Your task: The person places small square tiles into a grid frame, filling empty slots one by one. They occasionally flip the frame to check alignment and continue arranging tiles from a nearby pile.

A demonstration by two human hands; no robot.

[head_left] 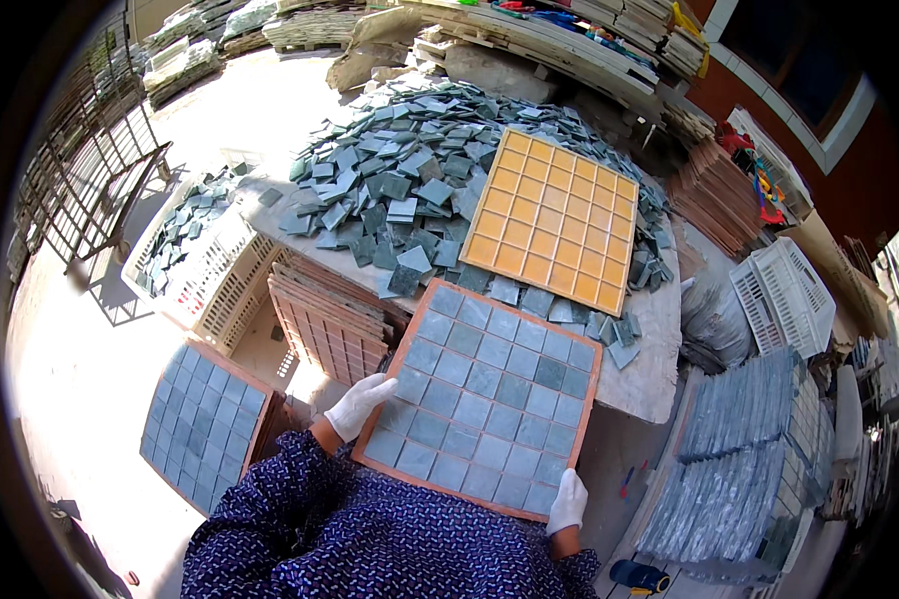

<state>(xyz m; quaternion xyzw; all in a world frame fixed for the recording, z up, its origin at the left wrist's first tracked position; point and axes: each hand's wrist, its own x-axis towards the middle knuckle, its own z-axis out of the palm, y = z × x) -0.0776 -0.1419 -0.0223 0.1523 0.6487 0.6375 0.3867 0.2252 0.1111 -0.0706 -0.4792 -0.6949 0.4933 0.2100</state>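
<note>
A reddish-brown square tray [589, 397] filled with rows of grey-green stone tiles [474, 391] is tilted up in front of me, close to my body. My left hand [362, 407], in a white glove, grips its left edge. At the lower right corner my right hand [567, 502], also gloved, has hold of the rim. Just beyond the tray, a yellow grid tray [556, 222] with bare square cells rests on a large heap of loose stone tiles [410, 190]. The heap covers much of a pale worktable [654, 374].
To the left stand brown grid trays [325, 324], a tile-topped stack [202, 424] and a white crate [235, 290]. Wrapped tile bundles [724, 489] and another white crate [784, 295] are at right. A metal rack [95, 190] stands far left.
</note>
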